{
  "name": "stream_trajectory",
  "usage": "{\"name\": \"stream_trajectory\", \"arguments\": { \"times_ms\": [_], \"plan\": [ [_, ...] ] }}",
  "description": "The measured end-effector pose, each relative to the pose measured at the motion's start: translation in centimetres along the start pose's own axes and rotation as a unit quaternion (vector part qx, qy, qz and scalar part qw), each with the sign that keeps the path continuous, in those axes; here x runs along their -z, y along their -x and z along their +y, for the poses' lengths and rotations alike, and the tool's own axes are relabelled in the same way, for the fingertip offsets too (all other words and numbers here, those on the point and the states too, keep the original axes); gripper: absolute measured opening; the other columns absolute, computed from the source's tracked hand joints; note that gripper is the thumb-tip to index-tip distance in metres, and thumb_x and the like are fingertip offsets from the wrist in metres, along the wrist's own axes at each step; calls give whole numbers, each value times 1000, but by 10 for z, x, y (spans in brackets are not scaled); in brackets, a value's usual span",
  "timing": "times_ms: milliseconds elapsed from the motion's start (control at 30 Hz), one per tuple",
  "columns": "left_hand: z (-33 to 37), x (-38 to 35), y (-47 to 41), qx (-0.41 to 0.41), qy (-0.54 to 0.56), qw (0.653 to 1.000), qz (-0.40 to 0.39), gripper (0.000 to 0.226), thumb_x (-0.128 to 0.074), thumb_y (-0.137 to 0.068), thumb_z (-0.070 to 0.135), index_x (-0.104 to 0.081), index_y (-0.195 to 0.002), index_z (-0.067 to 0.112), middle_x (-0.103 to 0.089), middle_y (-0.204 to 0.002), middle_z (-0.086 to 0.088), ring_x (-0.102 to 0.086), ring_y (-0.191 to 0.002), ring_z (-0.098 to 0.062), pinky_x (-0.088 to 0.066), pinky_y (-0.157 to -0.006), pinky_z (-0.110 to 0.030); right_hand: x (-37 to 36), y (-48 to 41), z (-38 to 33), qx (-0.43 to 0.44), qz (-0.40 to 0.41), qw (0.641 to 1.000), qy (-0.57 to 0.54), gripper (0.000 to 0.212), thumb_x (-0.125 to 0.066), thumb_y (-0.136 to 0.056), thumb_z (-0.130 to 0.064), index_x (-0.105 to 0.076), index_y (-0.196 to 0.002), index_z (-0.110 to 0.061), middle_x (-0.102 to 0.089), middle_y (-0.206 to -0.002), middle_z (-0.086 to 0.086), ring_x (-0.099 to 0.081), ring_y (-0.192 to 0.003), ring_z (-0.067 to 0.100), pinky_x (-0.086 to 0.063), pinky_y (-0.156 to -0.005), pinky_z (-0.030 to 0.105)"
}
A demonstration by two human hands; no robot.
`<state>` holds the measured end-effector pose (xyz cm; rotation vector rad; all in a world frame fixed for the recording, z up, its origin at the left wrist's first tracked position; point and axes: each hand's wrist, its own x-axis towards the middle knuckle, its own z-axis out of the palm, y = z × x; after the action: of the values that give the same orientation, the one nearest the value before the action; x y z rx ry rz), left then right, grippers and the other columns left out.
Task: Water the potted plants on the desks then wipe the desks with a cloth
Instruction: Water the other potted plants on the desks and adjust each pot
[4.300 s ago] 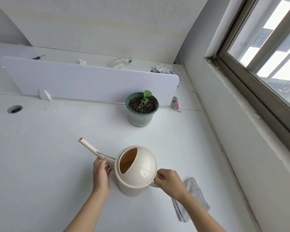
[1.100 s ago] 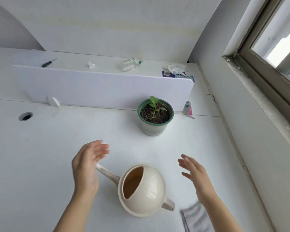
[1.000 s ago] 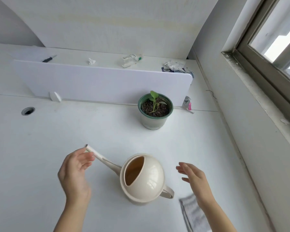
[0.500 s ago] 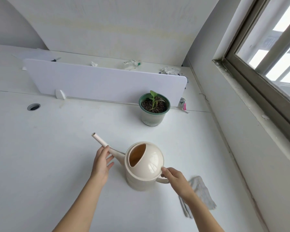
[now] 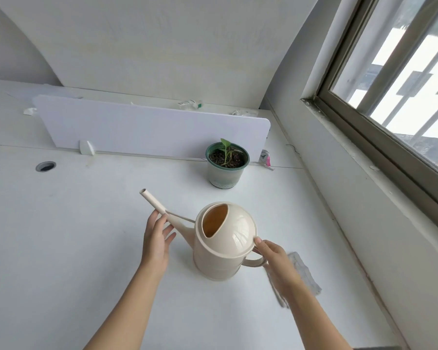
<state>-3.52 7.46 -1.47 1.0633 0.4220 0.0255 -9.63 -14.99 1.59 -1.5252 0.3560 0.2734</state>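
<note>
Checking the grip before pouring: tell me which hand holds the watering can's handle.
The right hand, curled on the handle of the watering can; the left hand only rests straight fingers against the spout.

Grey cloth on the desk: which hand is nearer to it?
Right. The right hand grips the handle of the watering can, overlapping the cloth in this view; the left hand touches the spout, across the can.
</note>
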Motion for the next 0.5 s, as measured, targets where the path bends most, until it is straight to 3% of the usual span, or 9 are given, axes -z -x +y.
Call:
{"name": "stream_trajectory", "arguments": {
  "times_ms": [100, 233, 367, 500],
  "plan": [
    [15, 7, 23, -19, 9, 1000, -16, 35, -43, -96, 20, -45, -131, 18, -55, -109, -1, -56, -101, -20, -44, -83, -31, 4, 17, -5, 21, -30, 999, -8, 42, -58, -83, -39, -64, -97, 0, -69, -108, 4, -67, -84, -5, -25, -112, 45],
    [26, 20, 59, -47, 14, 999, -9, 34, -43, -96, 18, -47, -129, 20, -59, -105, 2, -58, -102, -19, -45, -81, -30, 9, 36, -15, 56, -65, 996, 17, 71, -65, -63, -60, -65, -99, 1, -73, -103, 0, -63, -106, 9, -33, -105, 41],
    [29, 37, 94, -53, -9, 998, 22, 31, -44, -95, 17, -49, -125, 22, -58, -110, 0, -59, -98, -20, -43, -88, -35, 3, 54, -19, 45, -89, 995, 32, 68, -65, -73, -48, -58, -105, 12, -74, -100, 3, -61, -109, 15, -35, -96, 36],
    [26, 68, 134, -59, -18, 995, 82, 36, -44, -95, 17, -46, -131, 20, -56, -119, -3, -56, -107, -25, -41, -96, -39, -11, 75, -3, 24, -137, 990, 36, 71, -70, -67, -51, -60, -101, 11, -74, -100, 8, -64, -105, 17, -34, -104, 41]
  ]
}}
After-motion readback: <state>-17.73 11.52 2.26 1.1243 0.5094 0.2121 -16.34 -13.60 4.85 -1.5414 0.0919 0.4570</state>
